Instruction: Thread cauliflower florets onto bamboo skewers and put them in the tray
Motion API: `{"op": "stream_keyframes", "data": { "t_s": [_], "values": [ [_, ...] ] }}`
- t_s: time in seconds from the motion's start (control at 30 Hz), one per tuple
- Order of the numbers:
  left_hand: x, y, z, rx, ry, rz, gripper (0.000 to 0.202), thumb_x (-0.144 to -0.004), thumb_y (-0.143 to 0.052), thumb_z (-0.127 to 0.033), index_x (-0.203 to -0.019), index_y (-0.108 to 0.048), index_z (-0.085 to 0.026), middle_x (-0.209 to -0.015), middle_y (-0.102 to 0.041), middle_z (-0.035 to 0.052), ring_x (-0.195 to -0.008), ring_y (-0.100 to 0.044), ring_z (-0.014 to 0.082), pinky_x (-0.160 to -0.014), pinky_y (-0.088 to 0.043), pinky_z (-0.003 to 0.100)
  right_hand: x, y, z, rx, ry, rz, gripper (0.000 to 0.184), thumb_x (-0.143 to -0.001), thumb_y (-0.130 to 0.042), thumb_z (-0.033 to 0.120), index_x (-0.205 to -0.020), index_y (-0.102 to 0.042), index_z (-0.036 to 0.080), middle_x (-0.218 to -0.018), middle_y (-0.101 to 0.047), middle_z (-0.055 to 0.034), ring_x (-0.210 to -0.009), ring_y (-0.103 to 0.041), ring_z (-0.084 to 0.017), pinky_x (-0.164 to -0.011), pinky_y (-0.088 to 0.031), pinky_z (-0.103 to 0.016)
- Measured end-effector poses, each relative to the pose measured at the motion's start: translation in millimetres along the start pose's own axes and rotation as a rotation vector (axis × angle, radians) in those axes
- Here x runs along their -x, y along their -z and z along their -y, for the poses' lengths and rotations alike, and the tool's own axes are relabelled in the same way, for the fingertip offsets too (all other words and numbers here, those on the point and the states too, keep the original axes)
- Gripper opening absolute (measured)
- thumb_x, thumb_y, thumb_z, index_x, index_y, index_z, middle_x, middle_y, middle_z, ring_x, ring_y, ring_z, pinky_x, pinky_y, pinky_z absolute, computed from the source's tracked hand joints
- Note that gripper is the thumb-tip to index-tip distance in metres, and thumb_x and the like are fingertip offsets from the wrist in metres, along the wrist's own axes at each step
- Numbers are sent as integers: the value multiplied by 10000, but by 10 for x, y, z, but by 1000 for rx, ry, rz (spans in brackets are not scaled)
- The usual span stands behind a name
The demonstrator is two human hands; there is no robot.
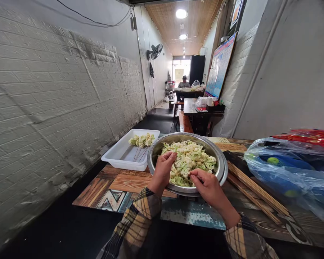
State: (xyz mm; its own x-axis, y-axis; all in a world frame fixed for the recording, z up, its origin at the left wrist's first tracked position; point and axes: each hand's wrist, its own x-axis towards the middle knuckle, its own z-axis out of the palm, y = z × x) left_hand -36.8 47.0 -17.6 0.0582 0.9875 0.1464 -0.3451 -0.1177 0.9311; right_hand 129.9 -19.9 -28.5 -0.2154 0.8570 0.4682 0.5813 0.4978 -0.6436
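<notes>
Hidden, cropped, too small

Left hand (164,168) fingertips sunk among cauliflower florets (190,156); right hand (208,184) pinch contents unclear. Plastic bag (294,171) cropped at right edge, contents smeared. Distant seated person (184,82) and wall poster (220,66) print too small to read.

Bowl (223,168) sits on the table (129,183), cauliflower (189,158) heaped in it. Left of the bowl, the tray (118,153), skewered florets (142,140) lying inside. Right of the bowl, loose skewers (255,192); farther right, the bag (291,172).

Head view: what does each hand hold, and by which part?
Left hand touches cauliflower florets in the bowl; right hand is pinched, contents cannot be told.
</notes>
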Motion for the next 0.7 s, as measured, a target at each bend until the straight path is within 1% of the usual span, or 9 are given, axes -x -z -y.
{"op": "stream_keyframes", "data": {
  "t_s": [0.1,0.23,0.33,0.4,0.43,0.5,0.57,0.63,0.7],
  "values": [
    [-22,2,-4,30,-33,-50,308,-683,-722,-425,-688,-605,-140,-627,-561,-15,-583,-504,91,-566,-402,203,-4,5,16,0,0,12,210,-934,-435,268,-857,-620,204,-811,-682,-16,-767,-643,-173,-678,-428,-268],
    [-75,5,-41,154,-72,-213,302,-635,-746,-393,-688,-586,-142,-643,-583,-16,-601,-552,95,-655,-454,231,7,15,13,-5,6,24,222,-931,-438,273,-832,-621,197,-778,-670,-16,-739,-630,-171,-664,-418,-271],
    [-91,4,-52,132,-79,-235,303,-643,-737,-398,-694,-580,-143,-660,-594,-12,-633,-582,104,-688,-464,242,28,15,-32,-66,-11,-17,201,-913,-475,290,-826,-631,197,-779,-671,-19,-746,-623,-174,-672,-422,-272],
    [-90,2,-42,83,-67,-226,316,-648,-732,-415,-693,-578,-143,-666,-595,-10,-647,-588,107,-679,-461,238,42,7,-76,-154,-65,-115,183,-895,-511,313,-835,-637,196,-744,-656,-15,-711,-603,-168,-640,-421,-265],
    [-89,2,-34,55,-58,-216,326,-645,-732,-425,-686,-575,-143,-661,-591,-11,-646,-586,106,-669,-457,234,48,0,-98,-225,-107,-185,185,-892,-517,331,-848,-634,194,-694,-628,-4,-656,-577,-155,-594,-410,-255],
    [-92,2,-14,-3,-45,-185,352,-636,-734,-448,-657,-559,-144,-637,-575,-17,-631,-576,103,-647,-448,229,53,-15,-132,-411,-197,-340,206,-898,-511,370,-869,-611,192,-584,-520,39,-526,-473,-120,-489,-352,-230],
    [-104,3,1,-75,-31,-132,373,-644,-720,-474,-629,-542,-147,-612,-563,-18,-616,-565,103,-629,-440,225,50,-26,-150,-580,-254,-463,221,-900,-514,400,-873,-585,193,-537,-412,73,-465,-368,-96,-434,-291,-214],
    [-124,2,1,-183,-20,-60,372,-680,-681,-488,-623,-541,-148,-599,-561,-13,-598,-550,102,-612,-431,223,39,-28,-155,-664,-270,-517,227,-885,-541,414,-874,-581,190,-539,-379,81,-466,-336,-88,-428,-276,-209],
    [-147,2,-29,-335,-28,11,355,-730,-627,-476,-622,-544,-148,-587,-560,-7,-584,-538,106,-593,-414,220,27,-21,-154,-687,-269,-529,233,-878,-553,417,-884,-587,186,-548,-387,77,-479,-345,-90,-434,-283,-211]
  ]
}}
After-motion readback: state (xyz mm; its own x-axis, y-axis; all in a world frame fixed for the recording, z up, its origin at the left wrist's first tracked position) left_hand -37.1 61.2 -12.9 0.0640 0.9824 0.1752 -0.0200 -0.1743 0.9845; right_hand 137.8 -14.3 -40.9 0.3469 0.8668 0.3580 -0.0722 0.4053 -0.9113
